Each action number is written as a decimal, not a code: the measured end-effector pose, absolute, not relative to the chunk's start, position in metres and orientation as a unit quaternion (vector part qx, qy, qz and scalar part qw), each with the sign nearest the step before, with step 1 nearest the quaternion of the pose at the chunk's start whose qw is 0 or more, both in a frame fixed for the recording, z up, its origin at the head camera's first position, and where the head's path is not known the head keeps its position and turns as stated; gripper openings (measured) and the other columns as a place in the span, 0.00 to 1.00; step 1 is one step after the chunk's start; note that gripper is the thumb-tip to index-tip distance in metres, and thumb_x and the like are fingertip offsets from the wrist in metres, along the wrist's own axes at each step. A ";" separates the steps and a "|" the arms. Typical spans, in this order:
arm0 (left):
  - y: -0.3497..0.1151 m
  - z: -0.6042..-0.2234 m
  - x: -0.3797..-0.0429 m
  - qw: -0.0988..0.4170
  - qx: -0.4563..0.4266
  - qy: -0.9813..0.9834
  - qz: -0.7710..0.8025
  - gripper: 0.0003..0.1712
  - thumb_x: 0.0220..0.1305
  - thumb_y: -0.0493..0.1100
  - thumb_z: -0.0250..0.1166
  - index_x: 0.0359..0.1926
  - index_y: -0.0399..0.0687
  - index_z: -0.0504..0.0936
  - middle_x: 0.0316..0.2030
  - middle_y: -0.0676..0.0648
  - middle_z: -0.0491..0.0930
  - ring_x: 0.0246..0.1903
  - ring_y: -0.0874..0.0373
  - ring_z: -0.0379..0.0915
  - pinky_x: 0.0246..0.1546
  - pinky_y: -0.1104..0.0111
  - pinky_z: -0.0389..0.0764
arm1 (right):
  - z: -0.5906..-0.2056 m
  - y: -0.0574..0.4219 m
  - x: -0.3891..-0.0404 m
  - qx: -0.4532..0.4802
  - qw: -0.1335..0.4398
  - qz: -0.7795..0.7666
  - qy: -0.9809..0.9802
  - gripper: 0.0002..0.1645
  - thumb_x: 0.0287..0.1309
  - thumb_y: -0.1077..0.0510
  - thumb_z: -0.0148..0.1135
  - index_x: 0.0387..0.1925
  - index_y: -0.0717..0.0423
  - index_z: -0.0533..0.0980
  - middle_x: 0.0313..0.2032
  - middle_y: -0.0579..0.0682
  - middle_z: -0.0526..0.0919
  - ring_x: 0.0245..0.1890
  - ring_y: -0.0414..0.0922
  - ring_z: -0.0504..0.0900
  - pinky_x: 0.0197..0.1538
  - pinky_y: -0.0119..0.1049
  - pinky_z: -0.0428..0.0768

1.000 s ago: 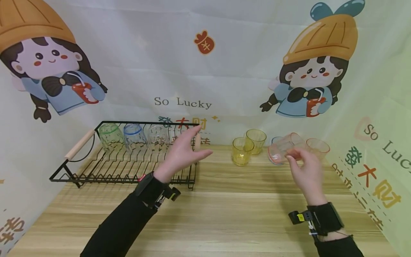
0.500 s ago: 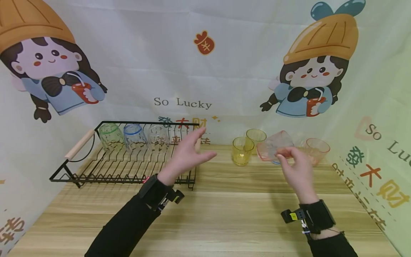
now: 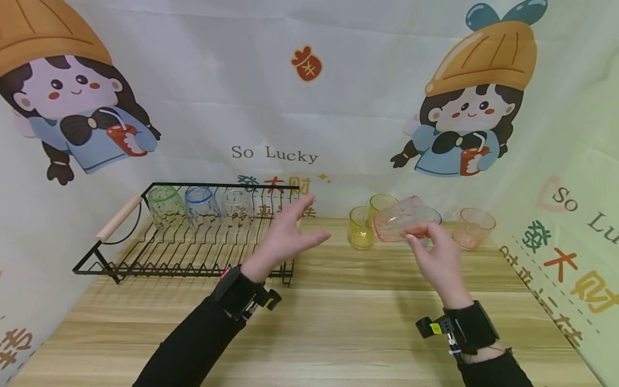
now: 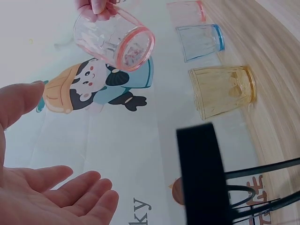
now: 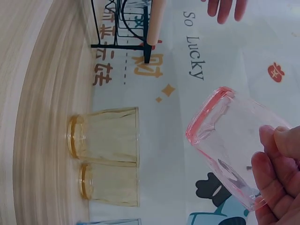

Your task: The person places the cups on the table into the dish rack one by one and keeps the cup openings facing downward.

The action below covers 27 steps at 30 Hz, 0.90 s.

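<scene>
My right hand (image 3: 437, 260) pinches a clear pink glass (image 3: 393, 223) between thumb and fingers. In the right wrist view that glass (image 5: 229, 136) is held near one end and tilted, its thick pink end away from the hand. It hangs above the table, in front of a blue-rimmed glass (image 3: 433, 216) that it partly hides. My left hand (image 3: 282, 236) hovers by the right end of a black wire dish rack (image 3: 169, 273), thumb and fingers spread, holding nothing. In the rack's back row stand a green glass (image 3: 166, 207), a blue glass (image 3: 202, 208) and a clear glass (image 3: 238, 208).
Two yellow glasses, one in front (image 3: 360, 234) and one behind (image 3: 382, 201), stand on the wooden table (image 3: 348, 322). Another pink glass (image 3: 475, 228) stands farther right. A wooden handle (image 3: 119, 217) rises at the rack's left end. A printed cloth (image 3: 338, 107) hangs behind.
My right hand has moved left with the pink glass, from above the blue-rimmed glass toward the yellow ones. My left hand has drifted slightly right, still spread.
</scene>
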<state>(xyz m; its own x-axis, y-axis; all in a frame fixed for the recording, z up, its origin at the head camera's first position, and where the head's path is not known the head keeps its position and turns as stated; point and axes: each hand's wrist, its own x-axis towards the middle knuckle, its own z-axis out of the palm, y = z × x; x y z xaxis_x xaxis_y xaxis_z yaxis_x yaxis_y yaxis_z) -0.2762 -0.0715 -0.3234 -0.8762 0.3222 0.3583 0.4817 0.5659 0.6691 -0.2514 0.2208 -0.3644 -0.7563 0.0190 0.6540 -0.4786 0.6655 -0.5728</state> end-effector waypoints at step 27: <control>-0.058 -0.329 -0.272 0.059 -0.232 -0.857 -0.456 0.52 0.51 0.53 0.72 0.72 0.49 0.55 0.70 0.46 0.59 0.67 0.46 0.56 0.67 0.52 0.62 | -0.357 0.196 -0.242 0.202 0.286 0.438 -0.828 0.05 0.58 0.65 0.62 0.38 0.56 0.78 0.37 0.48 0.85 0.42 0.38 0.77 0.47 0.34 0.75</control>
